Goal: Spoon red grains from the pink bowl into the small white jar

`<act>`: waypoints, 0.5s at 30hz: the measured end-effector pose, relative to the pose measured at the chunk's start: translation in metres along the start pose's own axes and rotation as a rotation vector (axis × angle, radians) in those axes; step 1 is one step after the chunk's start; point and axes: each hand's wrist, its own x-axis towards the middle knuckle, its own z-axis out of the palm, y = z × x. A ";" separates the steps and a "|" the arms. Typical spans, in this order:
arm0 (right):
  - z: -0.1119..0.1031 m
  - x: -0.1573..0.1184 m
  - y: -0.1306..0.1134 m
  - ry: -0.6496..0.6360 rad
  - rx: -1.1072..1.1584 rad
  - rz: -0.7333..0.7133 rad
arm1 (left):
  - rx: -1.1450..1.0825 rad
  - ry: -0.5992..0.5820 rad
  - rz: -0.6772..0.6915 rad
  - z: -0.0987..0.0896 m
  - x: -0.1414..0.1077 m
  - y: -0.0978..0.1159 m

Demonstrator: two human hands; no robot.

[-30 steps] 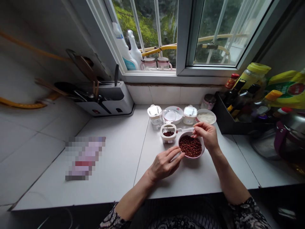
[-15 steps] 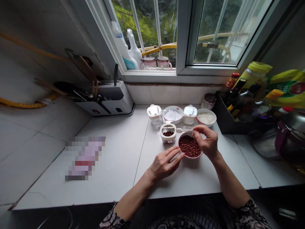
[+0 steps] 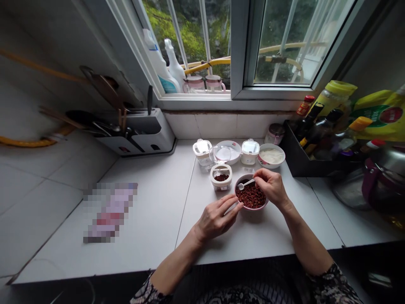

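My right hand [image 3: 268,184] pinches the handle of a small white spoon [image 3: 241,186], whose scoop is over the peppercorns inside the bowl's left side. The pink-rimmed bowl [image 3: 252,209] holds many dark red peppercorns [image 3: 252,196]. Fingers of my left hand [image 3: 217,216] rest on the bowl's left rim and hold it steady. Just left of the bowl stands a seasoning jar [image 3: 221,184] with a cream rim, its clear lid [image 3: 222,155] flipped up. Some peppercorns lie inside it.
Behind are two lidded jars [image 3: 202,153] [image 3: 250,152], a white dish [image 3: 234,153] and a bowl of white powder [image 3: 271,156]. A dark bottle bin [image 3: 308,166] stands right; a utensil holder [image 3: 152,141] stands back left. A blurred pinkish packet [image 3: 112,211] lies left.
The spoon has moved right, from the open jar's rim to over the bowl, and its scoop now points down-left. My left hand stays at the bowl. The view has shifted slightly.
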 end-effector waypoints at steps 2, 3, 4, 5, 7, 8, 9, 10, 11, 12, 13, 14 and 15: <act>-0.001 0.001 0.002 -0.001 0.037 0.052 | 0.000 -0.001 0.001 0.000 0.000 0.000; -0.001 0.001 0.003 -0.004 0.054 0.071 | 0.000 -0.001 0.002 0.000 0.000 0.000; -0.001 0.001 0.003 -0.009 0.069 0.087 | 0.001 0.000 0.002 0.000 0.000 0.000; -0.001 0.002 0.003 -0.011 0.082 0.099 | 0.002 -0.002 0.002 -0.001 0.000 0.000; -0.002 0.002 0.002 -0.007 0.110 0.121 | 0.007 -0.006 -0.002 -0.001 0.000 0.000; -0.002 0.003 0.002 -0.001 0.125 0.130 | 0.008 -0.007 -0.002 -0.001 0.000 0.000; -0.003 0.003 0.001 0.007 0.141 0.138 | 0.008 -0.007 0.000 -0.001 0.000 0.000; -0.004 0.003 0.000 0.015 0.157 0.146 | 0.008 -0.007 0.004 -0.001 0.000 0.000; -0.004 0.003 0.000 0.022 0.170 0.152 | 0.009 -0.007 0.007 -0.001 0.000 0.000; -0.005 0.004 -0.001 0.028 0.175 0.155 | 0.011 -0.007 0.010 -0.001 0.000 0.000; -0.006 0.004 -0.001 0.035 0.169 0.153 | 0.011 -0.008 0.010 -0.001 0.000 0.000; -0.006 0.004 -0.001 0.042 0.154 0.147 | 0.013 -0.006 0.009 -0.001 0.000 0.000; -0.006 0.004 0.000 0.048 0.134 0.137 | 0.014 -0.004 0.009 -0.001 0.000 0.000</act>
